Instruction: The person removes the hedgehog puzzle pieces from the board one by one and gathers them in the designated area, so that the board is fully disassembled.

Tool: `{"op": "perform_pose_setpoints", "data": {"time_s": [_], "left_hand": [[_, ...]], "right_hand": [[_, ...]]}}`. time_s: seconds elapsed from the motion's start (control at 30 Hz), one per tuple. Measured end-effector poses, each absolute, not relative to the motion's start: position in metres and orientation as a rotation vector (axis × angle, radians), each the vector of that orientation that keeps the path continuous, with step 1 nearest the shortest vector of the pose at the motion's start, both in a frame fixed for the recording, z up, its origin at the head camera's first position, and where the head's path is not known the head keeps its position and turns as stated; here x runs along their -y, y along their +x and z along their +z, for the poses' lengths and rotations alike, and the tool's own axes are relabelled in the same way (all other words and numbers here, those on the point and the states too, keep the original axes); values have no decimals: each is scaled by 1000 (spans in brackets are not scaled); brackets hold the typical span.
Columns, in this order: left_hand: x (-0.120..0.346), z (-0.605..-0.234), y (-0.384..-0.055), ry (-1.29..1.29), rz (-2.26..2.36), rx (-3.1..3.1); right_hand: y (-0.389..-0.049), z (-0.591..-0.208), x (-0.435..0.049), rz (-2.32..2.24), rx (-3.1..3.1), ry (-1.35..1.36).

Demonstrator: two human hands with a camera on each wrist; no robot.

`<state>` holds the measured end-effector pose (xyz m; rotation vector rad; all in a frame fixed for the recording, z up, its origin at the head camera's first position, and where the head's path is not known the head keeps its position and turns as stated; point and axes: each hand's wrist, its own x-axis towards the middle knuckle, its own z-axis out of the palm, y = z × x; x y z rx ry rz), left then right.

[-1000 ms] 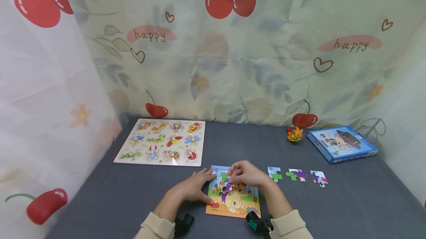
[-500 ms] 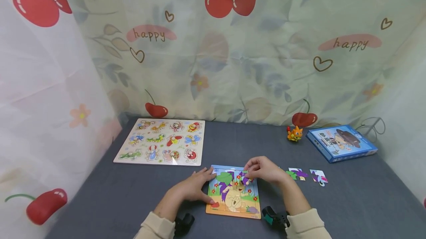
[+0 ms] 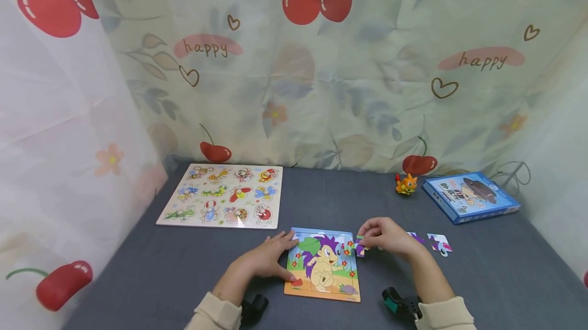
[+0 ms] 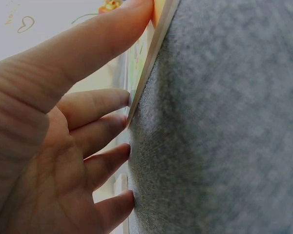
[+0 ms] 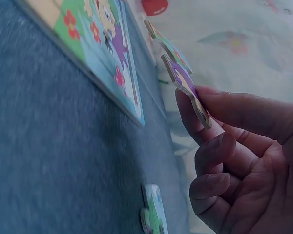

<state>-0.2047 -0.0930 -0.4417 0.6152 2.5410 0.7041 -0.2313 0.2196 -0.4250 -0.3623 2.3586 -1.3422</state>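
A hedgehog jigsaw board (image 3: 321,289) lies flat on the table in front of the person. The left hand (image 3: 271,257) rests along its left edge, thumb over the lower left corner and fingers spread out fairly straight. In the left wrist view the thumb (image 4: 102,41) lies across the board's edge. Just off the board's right side, the right hand (image 3: 390,238) pinches a purple and green jigsaw piece (image 3: 360,247) between thumb and finger. The right wrist view has this piece (image 5: 185,80) raised above the table, its other fingers curled below.
Loose jigsaw pieces (image 3: 439,244) lie to the right, partly hidden behind the right hand. An insect peg board (image 3: 280,202) stands back left. At back right are an orange toy figure (image 3: 406,184) and a blue box (image 3: 473,197). Patterned curtains (image 3: 331,90) enclose the table.
The right hand has moved rightward from above the board to beside it, carrying the pinched jigsaw piece. More of the hedgehog picture is uncovered. The left hand has stayed in place.
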Motion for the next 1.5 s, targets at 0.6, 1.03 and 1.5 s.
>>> {"op": "perform_pose_setpoints", "data": {"time_s": [0.6,1.03,1.5], "left_hand": [[93,-443,-205,633,707,-2537],[94,-441,-204,622,720,-2532],[96,-442,-204,609,728,-2525]], "right_hand": [[-218,-423,-254,-1317,-2344,-356],[-208,-426,-271,-1276,-2346,-317],[-199,-440,-281,-1311,-2269,-319]]}}
